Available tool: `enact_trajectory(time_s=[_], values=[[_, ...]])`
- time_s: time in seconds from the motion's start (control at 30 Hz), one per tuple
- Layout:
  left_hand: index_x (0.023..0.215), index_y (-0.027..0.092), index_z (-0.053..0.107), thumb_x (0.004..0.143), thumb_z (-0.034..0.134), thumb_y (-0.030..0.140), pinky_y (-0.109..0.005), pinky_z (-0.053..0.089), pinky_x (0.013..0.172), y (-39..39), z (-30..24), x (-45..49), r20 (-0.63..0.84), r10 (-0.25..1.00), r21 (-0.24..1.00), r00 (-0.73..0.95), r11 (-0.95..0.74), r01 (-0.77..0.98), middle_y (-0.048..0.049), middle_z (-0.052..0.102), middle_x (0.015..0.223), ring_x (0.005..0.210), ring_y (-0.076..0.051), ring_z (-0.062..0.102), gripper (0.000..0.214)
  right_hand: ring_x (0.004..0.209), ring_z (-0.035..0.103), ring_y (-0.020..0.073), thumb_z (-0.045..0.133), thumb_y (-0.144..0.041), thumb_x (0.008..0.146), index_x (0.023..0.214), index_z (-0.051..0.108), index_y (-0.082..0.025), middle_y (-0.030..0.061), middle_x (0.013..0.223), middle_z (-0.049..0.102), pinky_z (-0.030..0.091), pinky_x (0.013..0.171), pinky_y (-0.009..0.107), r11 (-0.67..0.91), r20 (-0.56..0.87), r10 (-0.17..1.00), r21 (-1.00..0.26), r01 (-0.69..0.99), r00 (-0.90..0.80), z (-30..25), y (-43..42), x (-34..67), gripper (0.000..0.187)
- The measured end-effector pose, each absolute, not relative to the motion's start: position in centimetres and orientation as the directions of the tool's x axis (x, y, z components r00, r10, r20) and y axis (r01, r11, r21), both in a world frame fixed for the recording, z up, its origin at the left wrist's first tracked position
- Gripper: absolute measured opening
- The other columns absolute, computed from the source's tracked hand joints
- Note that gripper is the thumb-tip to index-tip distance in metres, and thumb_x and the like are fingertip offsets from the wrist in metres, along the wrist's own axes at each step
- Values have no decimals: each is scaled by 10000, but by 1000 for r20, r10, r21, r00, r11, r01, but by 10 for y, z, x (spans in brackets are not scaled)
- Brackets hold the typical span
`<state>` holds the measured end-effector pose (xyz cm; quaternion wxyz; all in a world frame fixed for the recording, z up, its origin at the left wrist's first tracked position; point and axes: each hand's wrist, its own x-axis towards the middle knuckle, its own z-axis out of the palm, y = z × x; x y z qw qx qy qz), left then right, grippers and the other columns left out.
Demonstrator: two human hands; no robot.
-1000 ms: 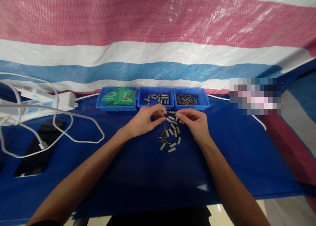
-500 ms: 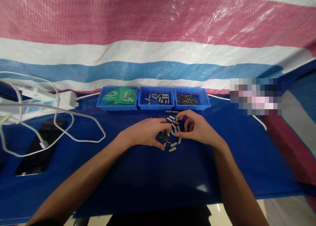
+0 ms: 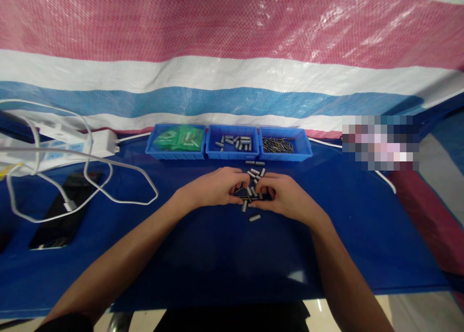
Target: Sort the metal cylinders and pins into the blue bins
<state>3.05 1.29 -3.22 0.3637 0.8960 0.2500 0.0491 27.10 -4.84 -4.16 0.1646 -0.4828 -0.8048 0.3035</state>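
Observation:
A small pile of grey metal cylinders [image 3: 253, 191] lies on the blue table, with a few thin brass-coloured screws or pins [image 3: 239, 193] among them. My left hand [image 3: 227, 187] curves round the pile's left side, thumb and fingers apart, touching its edge. On the opposite side my right hand [image 3: 278, 192] is cupped likewise, its fingers bent and its thumb apart from them. Both sets of fingertips are close together and partly hide the pieces. One loose cylinder [image 3: 254, 218] lies nearer to me, and two others [image 3: 250, 163] lie end to end beside the bins.
Three blue bins stand in a row behind the pile: one with green bags [image 3: 177, 137], one with grey cylinders [image 3: 237, 142], one with thin screws or pins [image 3: 278, 145]. At left are a power strip [image 3: 97, 146], white cables [image 3: 134, 202] and a black phone [image 3: 60, 221].
My hands have come closer together around the pile, the right moving left and slightly down. The cylinders and screws are gathered tighter between them. The view has shifted slightly.

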Motion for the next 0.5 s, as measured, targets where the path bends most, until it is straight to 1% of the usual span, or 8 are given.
enact_trajectory(time_s=[0.07,0.13,0.3,0.4,0.5], values=[[972,173,681,873,812,227,-243,399,635,12,-32,31,-88,485,664,870,-622,414,-10,636,908,735,-141,595,172,691,580,130,830,-202,852,855,727,-200,-5,831,659,387,635,257,321,-49,880,-671,668,-472,-41,-48,273,103],[952,173,681,872,799,198,-242,396,622,11,-33,32,-91,491,648,866,-632,426,-8,638,900,723,-137,596,145,676,581,122,795,-155,865,861,755,-203,-5,832,674,382,625,253,319,-46,880,-682,658,-474,-41,-48,275,63],[902,170,689,865,748,129,-248,394,613,9,-34,34,-86,482,601,872,-673,431,-9,650,891,693,-128,594,81,740,644,128,761,-98,867,860,777,-211,7,912,728,427,669,248,372,-23,849,-683,629,-528,-41,-48,271,115],[831,172,663,864,703,103,-260,389,625,9,-34,33,-94,484,548,870,-704,451,-11,650,881,693,-131,591,85,801,681,143,749,-92,868,840,780,-210,18,956,745,452,703,250,376,-50,846,-649,661,-530,-40,-49,267,125],[827,180,657,880,668,107,-269,391,647,10,-34,32,-99,499,506,861,-720,475,-16,650,891,726,-143,610,91,809,691,149,743,-95,856,823,781,-207,22,961,747,464,722,256,374,-78,851,-605,703,-520,-39,-50,264,123]])
